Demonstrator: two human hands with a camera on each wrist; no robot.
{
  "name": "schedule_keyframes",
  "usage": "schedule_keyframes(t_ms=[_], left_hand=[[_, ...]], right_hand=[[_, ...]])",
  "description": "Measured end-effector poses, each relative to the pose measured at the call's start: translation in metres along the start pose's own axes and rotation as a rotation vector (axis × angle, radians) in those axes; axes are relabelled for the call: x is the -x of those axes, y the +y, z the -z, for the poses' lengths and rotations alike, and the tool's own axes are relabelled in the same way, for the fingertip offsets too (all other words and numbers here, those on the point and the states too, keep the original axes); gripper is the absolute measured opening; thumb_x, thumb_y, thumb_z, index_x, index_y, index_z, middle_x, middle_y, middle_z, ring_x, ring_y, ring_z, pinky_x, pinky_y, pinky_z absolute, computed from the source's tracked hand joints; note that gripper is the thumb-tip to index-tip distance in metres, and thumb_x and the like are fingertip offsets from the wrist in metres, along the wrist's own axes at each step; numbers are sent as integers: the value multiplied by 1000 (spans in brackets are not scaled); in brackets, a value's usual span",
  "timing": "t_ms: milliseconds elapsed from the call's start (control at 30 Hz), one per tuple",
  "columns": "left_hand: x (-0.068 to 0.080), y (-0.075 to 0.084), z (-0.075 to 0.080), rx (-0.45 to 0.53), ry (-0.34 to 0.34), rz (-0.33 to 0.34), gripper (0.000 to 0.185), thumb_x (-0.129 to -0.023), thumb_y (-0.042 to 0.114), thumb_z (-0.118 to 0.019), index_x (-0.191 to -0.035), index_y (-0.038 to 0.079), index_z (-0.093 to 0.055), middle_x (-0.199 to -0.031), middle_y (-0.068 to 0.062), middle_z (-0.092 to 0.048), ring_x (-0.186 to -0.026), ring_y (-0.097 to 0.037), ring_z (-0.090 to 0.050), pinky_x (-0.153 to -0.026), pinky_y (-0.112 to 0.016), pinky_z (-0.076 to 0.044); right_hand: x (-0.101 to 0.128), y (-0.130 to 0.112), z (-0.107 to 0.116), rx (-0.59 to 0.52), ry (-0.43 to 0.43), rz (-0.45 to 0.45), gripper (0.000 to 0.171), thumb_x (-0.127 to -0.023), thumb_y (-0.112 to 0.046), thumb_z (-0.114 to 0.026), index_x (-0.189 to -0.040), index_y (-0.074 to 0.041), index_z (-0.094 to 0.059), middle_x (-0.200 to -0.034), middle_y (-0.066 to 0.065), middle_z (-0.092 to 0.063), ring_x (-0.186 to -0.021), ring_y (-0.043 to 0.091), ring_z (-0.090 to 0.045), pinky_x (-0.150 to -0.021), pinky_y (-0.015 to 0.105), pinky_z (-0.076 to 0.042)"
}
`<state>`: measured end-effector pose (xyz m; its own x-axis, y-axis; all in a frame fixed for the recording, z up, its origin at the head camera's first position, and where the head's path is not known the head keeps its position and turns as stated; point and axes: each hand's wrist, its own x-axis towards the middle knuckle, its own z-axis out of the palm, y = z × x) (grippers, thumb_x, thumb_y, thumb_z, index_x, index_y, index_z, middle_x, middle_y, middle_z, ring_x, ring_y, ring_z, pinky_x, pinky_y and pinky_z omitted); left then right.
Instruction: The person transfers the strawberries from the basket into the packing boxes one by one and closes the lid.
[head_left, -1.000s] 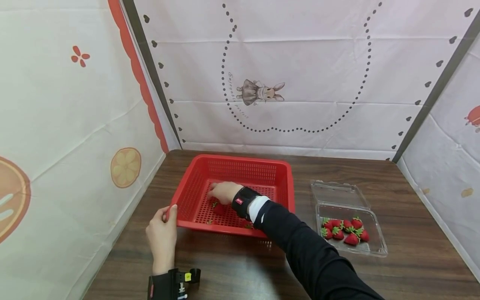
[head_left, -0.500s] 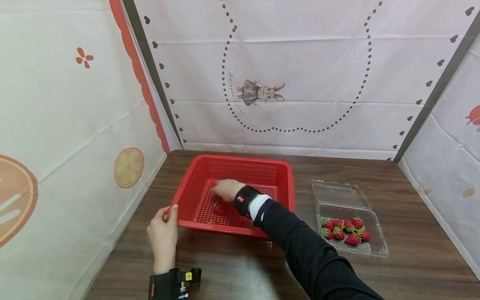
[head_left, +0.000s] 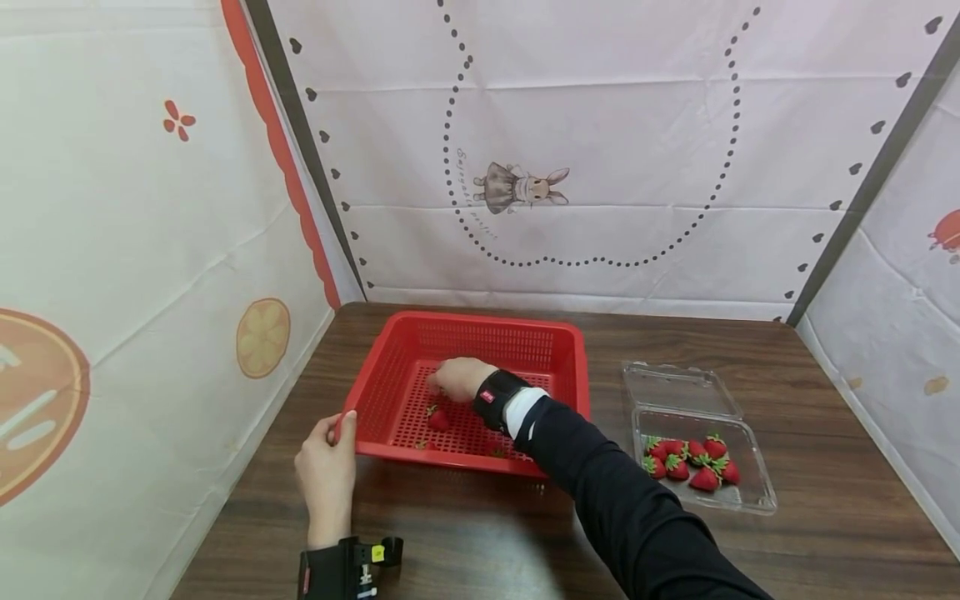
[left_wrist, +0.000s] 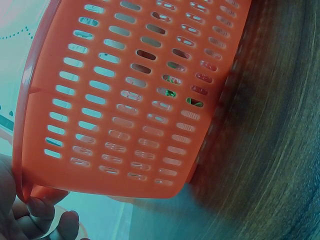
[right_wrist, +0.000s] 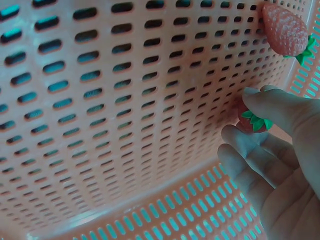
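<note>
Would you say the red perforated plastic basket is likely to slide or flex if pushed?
The red perforated plastic basket probably slides easily on the smooth wooden table; the left hand grips its corner. Its thin slotted walls look light and may flex slightly.

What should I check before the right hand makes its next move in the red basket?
1. Left hand grips the rim of the red basket at its near left corner: ok.
2. Right hand is inside the basket, thumb and fingers pinching a strawberry: ok.
3. Held strawberry already resting on the basket floor: cannot tell.
4. Other strawberry on the basket floor lies apart from the right hand: ok.
5. Clear clamshell box stands open with several strawberries in it: ok.
6. Basket sits flat on the wooden table: ok in the head view; its underside is hidden.
</note>
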<state>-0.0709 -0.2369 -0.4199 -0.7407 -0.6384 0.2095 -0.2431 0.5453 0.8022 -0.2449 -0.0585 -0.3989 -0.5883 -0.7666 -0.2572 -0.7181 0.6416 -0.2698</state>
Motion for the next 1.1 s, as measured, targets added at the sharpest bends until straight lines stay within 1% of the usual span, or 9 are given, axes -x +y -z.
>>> schedule_keyframes(t_ms=[67, 100, 167, 233, 467, 600, 733, 900, 1100], left_hand=[[0, 0, 0, -1, -1, 5, 50, -102, 44, -56, -119, -1, -69, -83, -14, -64, -69, -25, -51, -57, -34, -34], [0, 0, -1, -2, 1, 4, 50, -102, 44, -56, -118, -1, -69, -83, -15, -64, -70, -26, -52, -58, -34, -35], [0, 1, -1, -4, 6, 1, 49, -102, 44, -56, -118, -1, -69, -85, -15, -65, -72, -26, -53, -59, -35, -35], [-1, 1, -1, -4, 6, -2, 49, -102, 44, -56, -118, -1, -69, -86, -16, -66, -73, -27, -54, -60, -35, -36], [-1, 0, -2, -7, -6, 1, 50, -102, 44, -55, -119, -1, -69, -87, -16, -67, -72, -27, -55, -59, -34, -37], [0, -1, -1, -9, -3, -4, 50, -102, 44, -56, -119, -1, -69, -91, -18, -69, -74, -28, -57, -60, -34, -38], [0, -1, -1, -5, -6, -21, 50, -102, 44, -56, -118, -2, -69, -89, -19, -68, -75, -29, -57, -61, -37, -38], [0, 0, 0, -4, -7, -23, 51, -102, 44, -56, -119, -3, -68, -92, -20, -69, -76, -30, -58, -63, -38, -39], [1, 1, 0, -1, -3, -16, 50, -102, 42, -57, -118, -4, -68, -94, -22, -70, -74, -29, -58, -59, -34, -38]], right_hand=[[1, 1, 3, 91, 1, 25, 21, -103, -12, -56, -118, -18, -70, -113, -2, -66, -103, 12, -59, -92, 30, -47], [1, 2, 4, 166, 2, 58, 23, -103, -10, -56, -120, -18, -69, -114, -2, -66, -105, 12, -60, -92, 30, -47], [1, 3, 8, 212, 12, 71, 24, -102, -9, -56, -119, -18, -70, -115, -1, -66, -108, 13, -60, -93, 29, -47], [2, 5, 12, 233, 27, 80, 25, -102, -8, -57, -119, -18, -70, -116, 0, -67, -109, 14, -61, -93, 29, -48], [11, 16, 23, 185, 65, 114, 28, -97, -7, -63, -122, -15, -70, -114, 1, -68, -108, 15, -61, -91, 29, -49], [20, 22, 33, 172, 83, 105, 31, -96, -5, -62, -125, -12, -69, -116, 2, -68, -111, 17, -61, -94, 31, -48], [29, 31, 41, 178, 100, 91, 28, -96, -5, -62, -122, -11, -69, -114, 3, -67, -108, 17, -60, -91, 31, -48], [45, 42, 51, 161, 113, 71, 28, -97, -7, -62, -124, -13, -68, -115, 2, -64, -108, 16, -59, -91, 31, -48], [69, 51, 65, 138, 135, 65, 27, -96, -7, -64, -122, -10, -68, -114, 5, -64, -108, 20, -62, -92, 36, -49]])
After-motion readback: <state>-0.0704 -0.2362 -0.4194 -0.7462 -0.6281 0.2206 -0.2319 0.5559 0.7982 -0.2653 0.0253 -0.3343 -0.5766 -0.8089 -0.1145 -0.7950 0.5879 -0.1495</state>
